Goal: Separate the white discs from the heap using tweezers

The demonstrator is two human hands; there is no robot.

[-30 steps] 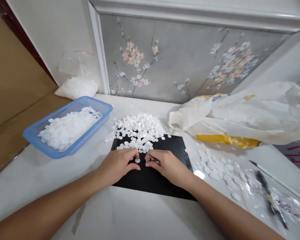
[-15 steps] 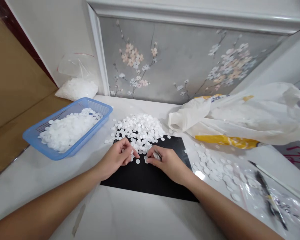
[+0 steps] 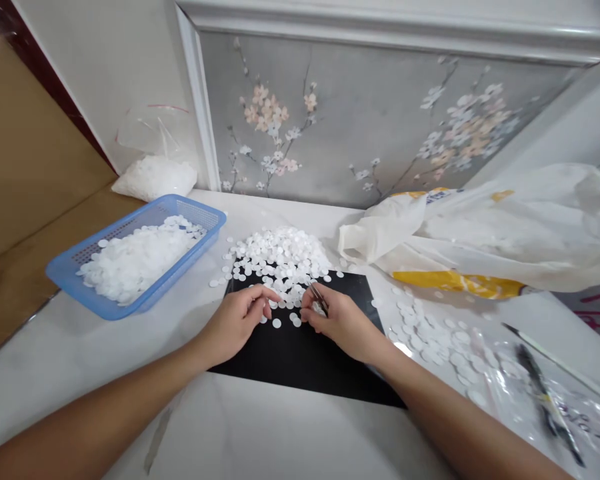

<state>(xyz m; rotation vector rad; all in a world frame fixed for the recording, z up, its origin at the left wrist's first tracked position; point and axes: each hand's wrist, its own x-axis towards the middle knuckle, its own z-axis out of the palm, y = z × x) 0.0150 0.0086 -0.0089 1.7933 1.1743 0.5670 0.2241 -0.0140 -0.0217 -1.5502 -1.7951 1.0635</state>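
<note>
A heap of small white round discs [image 3: 280,250] lies over the back of a black mat [image 3: 290,360], with several loose ones in front. At the heap's near left edge is my left hand [image 3: 237,320], its index finger stretched over the discs and the thumb apart from it; no held disc is plain to see. My right hand [image 3: 340,320] is closed around metal tweezers [image 3: 319,298], which slant up out of the grip. Something whitish, perhaps discs, shows inside the right palm. Its thumb and fingertips are close to a few loose discs on the mat.
A blue basket [image 3: 180,272] with many discs stands left, before a clear bag [image 3: 155,177] of white pieces. To the right lie a white and yellow plastic bag [image 3: 460,233], scattered discs [image 3: 425,333], a black pen-like tool [image 3: 540,387] and clear bags. A framed flower picture [image 3: 340,120] stands behind.
My right hand has shifted slightly to the right, away from the loose discs. The left hand's fingers have uncurled somewhat and its index finger lies straighter. The view has moved a little.
</note>
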